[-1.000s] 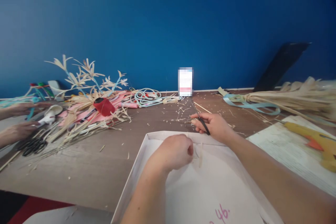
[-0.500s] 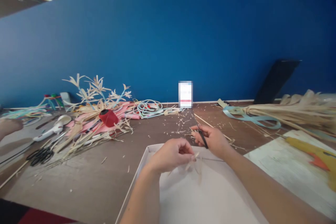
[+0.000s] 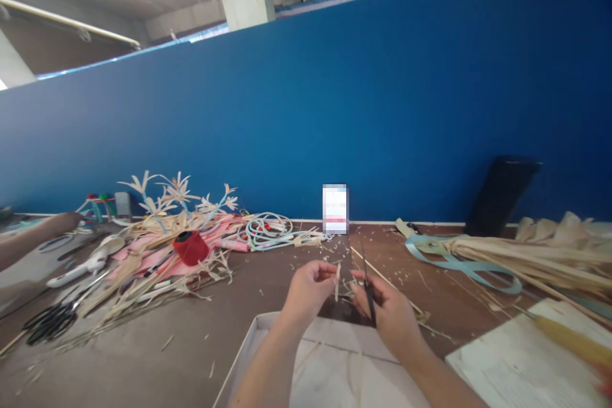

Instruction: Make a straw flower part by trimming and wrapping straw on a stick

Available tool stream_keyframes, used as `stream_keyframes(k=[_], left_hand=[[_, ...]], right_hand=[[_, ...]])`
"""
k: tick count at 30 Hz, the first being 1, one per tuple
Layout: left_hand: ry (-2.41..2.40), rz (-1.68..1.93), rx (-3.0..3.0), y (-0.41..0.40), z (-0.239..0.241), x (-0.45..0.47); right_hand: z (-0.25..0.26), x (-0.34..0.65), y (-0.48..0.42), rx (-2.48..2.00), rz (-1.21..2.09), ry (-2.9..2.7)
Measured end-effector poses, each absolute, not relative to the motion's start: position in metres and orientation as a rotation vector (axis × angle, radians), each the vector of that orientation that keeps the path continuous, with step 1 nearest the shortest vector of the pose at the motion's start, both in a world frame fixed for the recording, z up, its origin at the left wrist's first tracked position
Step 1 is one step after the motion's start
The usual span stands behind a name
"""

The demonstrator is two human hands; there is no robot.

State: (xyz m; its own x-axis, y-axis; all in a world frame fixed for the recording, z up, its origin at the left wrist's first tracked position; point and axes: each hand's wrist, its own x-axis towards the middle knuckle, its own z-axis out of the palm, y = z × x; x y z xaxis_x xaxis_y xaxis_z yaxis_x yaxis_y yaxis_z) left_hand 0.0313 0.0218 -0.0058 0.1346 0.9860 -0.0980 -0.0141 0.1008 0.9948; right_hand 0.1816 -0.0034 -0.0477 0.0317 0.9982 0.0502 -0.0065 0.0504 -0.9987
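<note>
My left hand, above the far edge of a shallow white box, pinches a short pale strip of straw or husk between thumb and fingertips. Just right of it, my right hand is closed around a slim dark pointed tool, its thin tip aimed up and away; whether it is tweezers or a blade I cannot tell. A few pale strands lie in the box. Small pale clippings are scattered on the brown table behind the hands.
At left are a red thread spool, straw flowers, black-handled scissors and a white glue gun. Another person's arm reaches in. At right are a dried husk bundle, blue ribbon and a yellow tool. A phone stands behind.
The view has tilted up. My left hand has lifted from over the box toward its far edge, bringing the pale strip upright near my right hand. The other person's arm reaches further in.
</note>
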Motion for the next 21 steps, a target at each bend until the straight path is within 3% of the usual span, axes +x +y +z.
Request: stream_keyframes(k=[7, 21], left_hand=[[1.098, 1.163, 1.157, 0.035, -0.037, 0.029], [1.193, 1.194, 1.062, 0.031, -0.049, 0.026]], right_hand=[[-0.057, 0.184, -0.001, -1.284, 1.151, -1.292], [-0.055, 0.184, -0.002, -1.511, 0.79, -1.575]])
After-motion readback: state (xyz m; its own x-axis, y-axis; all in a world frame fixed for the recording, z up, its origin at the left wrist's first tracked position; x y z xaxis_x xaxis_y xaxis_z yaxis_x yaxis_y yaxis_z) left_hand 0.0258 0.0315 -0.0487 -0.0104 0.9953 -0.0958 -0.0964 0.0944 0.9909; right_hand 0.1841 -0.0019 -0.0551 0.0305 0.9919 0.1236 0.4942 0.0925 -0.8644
